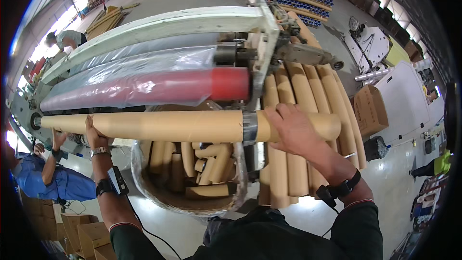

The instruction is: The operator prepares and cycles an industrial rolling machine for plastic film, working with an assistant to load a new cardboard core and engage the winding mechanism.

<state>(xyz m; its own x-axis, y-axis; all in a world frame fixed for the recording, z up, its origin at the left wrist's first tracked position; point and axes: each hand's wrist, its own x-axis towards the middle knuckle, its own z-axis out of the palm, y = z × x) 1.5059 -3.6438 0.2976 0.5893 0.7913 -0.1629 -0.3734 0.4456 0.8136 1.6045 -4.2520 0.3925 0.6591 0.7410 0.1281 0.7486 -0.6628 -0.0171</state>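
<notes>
A long tan cardboard tube lies across in front of the machine, its far left end at a round fitting. Near its right end a grey metal-looking band separates it from a shorter tan cardboard tube section. My right hand is closed over the top of this shorter section, just right of the band. Farther left, my left hand grips the long tube from its near side, with fingers against its surface. A co-worker's hand is close to the tube's left end.
Behind the tube are a red roll under clear film and a white machine beam. Below stands a plastic-lined bin of cut tube pieces. Several long cardboard tubes are stacked at right. A co-worker in blue stands left.
</notes>
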